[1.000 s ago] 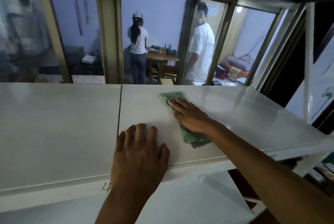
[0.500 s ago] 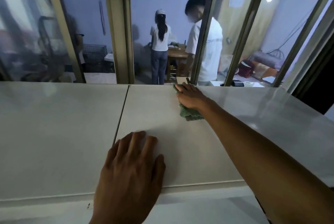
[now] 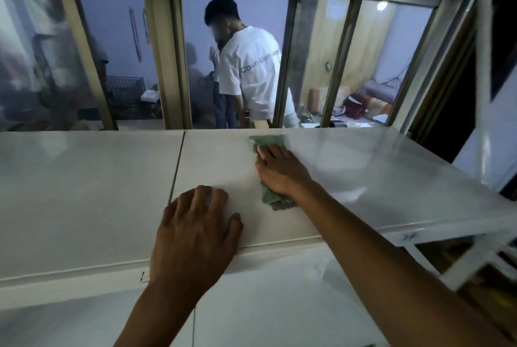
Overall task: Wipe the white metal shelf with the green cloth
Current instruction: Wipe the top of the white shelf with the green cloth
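The white metal shelf (image 3: 84,192) spans the view, made of two panels that meet at a seam left of centre. A crumpled green cloth (image 3: 270,198) lies on the right panel, stretching from near the back edge toward me. My right hand (image 3: 281,171) presses flat on the cloth's middle, so green shows beyond the fingertips and under the wrist. My left hand (image 3: 193,234) rests palm down, fingers spread, on the shelf near its front edge, holding nothing.
A glass partition with tan frames (image 3: 165,52) rises right behind the shelf's back edge. Behind it stands a person in a white shirt (image 3: 251,72). A lower white shelf (image 3: 265,304) lies beneath, and a white frame post (image 3: 485,47) stands at right.
My right hand has drawn the cloth back toward me from the shelf's far edge. My left hand stays planted near the front edge. The person behind the glass has moved left.
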